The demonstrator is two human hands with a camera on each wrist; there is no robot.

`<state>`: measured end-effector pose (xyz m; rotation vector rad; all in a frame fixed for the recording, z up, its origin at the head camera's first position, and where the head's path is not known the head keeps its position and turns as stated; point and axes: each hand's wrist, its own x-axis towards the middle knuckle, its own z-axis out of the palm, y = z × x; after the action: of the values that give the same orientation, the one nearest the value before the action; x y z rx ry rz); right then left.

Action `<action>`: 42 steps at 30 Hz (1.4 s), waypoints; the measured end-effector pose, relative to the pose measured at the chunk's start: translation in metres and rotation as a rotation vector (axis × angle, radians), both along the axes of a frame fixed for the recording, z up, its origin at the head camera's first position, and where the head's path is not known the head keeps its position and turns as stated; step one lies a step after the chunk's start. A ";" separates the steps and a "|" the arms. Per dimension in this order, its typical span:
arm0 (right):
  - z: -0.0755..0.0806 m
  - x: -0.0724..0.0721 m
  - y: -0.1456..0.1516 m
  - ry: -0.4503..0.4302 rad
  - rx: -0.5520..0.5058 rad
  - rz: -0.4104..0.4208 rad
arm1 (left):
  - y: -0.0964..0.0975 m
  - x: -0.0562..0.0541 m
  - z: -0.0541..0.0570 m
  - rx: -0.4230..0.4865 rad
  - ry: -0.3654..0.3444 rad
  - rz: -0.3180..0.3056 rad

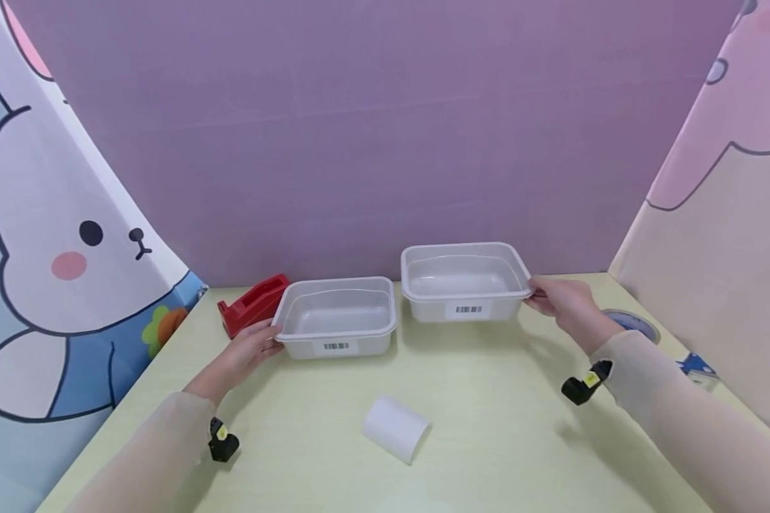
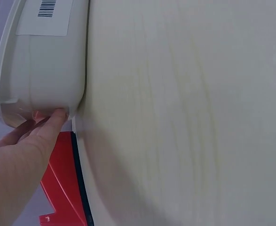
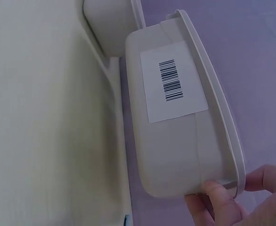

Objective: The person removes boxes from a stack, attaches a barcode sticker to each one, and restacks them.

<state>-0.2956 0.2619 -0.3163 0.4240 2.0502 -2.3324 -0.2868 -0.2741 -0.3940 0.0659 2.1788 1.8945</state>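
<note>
Two white plastic boxes with barcode labels are at the back of the table. My left hand (image 1: 252, 349) pinches the left end of the left box (image 1: 336, 347), thumb at the rim and fingers under it; this box appears to sit on the table. With my right hand (image 1: 567, 303) I grip the right end of the right box (image 1: 423, 311), which hangs above the table, its shadow below. In the right wrist view the thumb and fingers (image 3: 218, 200) hold its rim corner. Both boxes look empty inside.
A red tape dispenser (image 1: 254, 306) stands behind the left hand. A curved white sheet (image 1: 396, 429) lies on the front middle of the table (image 1: 488, 413). Beyond the right wrist are a round blue-grey item (image 1: 635, 324) and a small blue-and-white item (image 1: 699, 370). A purple backdrop (image 1: 372, 142) rises behind.
</note>
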 end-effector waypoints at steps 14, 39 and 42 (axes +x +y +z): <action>0.014 0.008 -0.035 0.005 -0.021 0.022 | 0.000 0.002 0.000 0.005 -0.008 -0.007; 0.017 0.008 -0.103 0.019 0.019 0.053 | 0.001 -0.001 -0.003 0.016 0.004 -0.019; 0.014 0.007 -0.109 0.026 0.018 0.049 | 0.001 -0.001 -0.004 0.010 0.001 -0.015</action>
<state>-0.2886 0.1533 -0.3026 0.3413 2.0695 -2.3064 -0.2878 -0.2734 -0.3979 0.0848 2.1643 1.8977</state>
